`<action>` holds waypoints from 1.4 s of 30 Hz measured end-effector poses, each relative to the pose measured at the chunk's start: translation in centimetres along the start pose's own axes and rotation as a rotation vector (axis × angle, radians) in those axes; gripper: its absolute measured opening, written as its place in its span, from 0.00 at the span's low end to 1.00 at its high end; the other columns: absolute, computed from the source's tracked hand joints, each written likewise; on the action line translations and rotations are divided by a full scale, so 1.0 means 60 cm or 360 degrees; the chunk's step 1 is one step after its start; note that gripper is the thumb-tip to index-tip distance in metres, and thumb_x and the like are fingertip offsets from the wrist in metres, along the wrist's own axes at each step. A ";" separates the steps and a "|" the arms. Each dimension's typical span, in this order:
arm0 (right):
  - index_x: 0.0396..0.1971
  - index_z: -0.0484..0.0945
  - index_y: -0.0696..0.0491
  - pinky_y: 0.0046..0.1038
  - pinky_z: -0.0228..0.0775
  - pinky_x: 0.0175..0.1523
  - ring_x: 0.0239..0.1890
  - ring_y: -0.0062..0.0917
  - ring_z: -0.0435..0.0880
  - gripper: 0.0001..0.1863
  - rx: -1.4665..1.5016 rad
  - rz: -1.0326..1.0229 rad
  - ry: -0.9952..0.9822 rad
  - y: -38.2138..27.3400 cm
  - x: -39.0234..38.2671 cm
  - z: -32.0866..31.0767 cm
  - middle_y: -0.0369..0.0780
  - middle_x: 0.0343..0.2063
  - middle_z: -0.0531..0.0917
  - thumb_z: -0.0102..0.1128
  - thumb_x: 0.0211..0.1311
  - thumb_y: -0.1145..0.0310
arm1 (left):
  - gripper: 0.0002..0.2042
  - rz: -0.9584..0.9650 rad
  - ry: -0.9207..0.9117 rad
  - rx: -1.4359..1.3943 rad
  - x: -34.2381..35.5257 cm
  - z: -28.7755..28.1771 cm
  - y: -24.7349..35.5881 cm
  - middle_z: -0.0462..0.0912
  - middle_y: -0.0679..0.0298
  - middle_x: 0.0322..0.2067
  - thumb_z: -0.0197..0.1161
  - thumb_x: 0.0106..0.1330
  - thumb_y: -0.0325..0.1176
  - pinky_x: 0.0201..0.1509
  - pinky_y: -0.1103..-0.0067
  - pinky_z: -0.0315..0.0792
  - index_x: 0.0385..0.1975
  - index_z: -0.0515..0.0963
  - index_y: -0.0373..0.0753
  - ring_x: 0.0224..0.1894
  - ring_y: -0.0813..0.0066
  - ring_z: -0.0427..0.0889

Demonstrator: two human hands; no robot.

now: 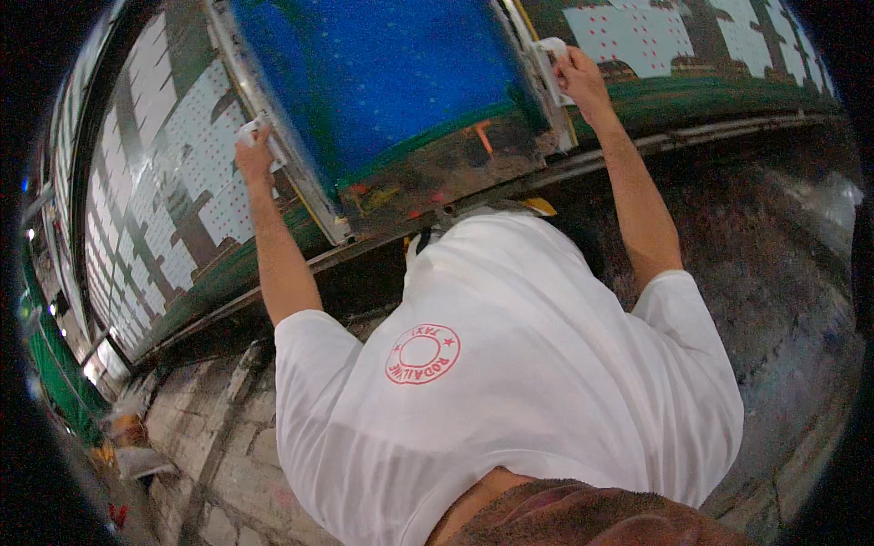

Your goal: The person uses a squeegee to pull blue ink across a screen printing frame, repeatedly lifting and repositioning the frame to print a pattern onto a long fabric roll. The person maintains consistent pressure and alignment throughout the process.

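A screen-printing frame point(289, 164) with a blue mesh point(382, 82) spans the space between my arms. My left hand point(255, 159) is closed around a white handle point(249, 133) on the frame's left side. On the right side, my right hand point(581, 80) grips a second white handle point(550, 47), with fingers wrapped round it. Along the frame's near end runs a dark, ink-stained strip point(428, 187) with an orange mark point(483, 138). The frame's far end lies outside the picture.
Pale cut pieces with pink dots point(628, 41) lie on the green table point(701, 96) on both sides. A metal rail point(674, 141) edges the table close to my body. At lower left are a paved floor point(218, 455), a green cloth point(59, 373) and a bundle point(137, 446).
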State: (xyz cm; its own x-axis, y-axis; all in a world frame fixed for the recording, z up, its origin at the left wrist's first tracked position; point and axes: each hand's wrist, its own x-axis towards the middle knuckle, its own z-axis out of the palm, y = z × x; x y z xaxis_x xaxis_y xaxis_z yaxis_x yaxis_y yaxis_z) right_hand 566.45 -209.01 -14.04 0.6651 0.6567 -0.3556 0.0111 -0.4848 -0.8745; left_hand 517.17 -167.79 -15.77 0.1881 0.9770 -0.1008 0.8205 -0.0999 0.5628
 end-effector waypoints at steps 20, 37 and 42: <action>0.51 0.78 0.51 0.28 0.75 0.42 0.32 0.18 0.78 0.16 -0.0059 -0.0074 -0.0053 -0.002 -0.028 -0.010 0.33 0.31 0.80 0.47 0.81 0.56 | 0.22 -0.0048 -0.0148 -0.0051 0.027 0.033 -0.021 0.82 0.57 0.27 0.76 0.59 0.48 0.27 0.70 0.75 0.35 0.79 0.32 0.25 0.67 0.80; 0.61 0.73 0.52 0.42 0.72 0.65 0.63 0.41 0.74 0.29 -0.1690 -0.1816 -0.1138 -0.088 -0.225 0.196 0.46 0.62 0.73 0.67 0.59 0.66 | 0.24 0.0050 -0.0015 -0.0009 0.004 0.045 0.003 0.85 0.50 0.35 0.73 0.54 0.52 0.44 0.62 0.76 0.33 0.80 0.33 0.37 0.54 0.85; 0.63 0.70 0.54 0.43 0.71 0.65 0.62 0.43 0.76 0.33 -0.2023 -0.1739 -0.1204 -0.135 -0.242 0.223 0.47 0.58 0.75 0.67 0.57 0.65 | 0.24 -0.0009 0.0009 0.0078 0.004 0.057 0.005 0.85 0.49 0.35 0.72 0.55 0.50 0.45 0.59 0.77 0.37 0.79 0.31 0.39 0.51 0.86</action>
State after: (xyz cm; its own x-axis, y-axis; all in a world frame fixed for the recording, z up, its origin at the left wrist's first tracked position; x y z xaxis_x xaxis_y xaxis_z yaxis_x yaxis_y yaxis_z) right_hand 546.71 -206.88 -6.23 -0.4609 0.8554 -0.2364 0.8864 0.4309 -0.1693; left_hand 519.30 -168.23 -18.43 0.1805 0.9786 -0.0989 0.8469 -0.1035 0.5215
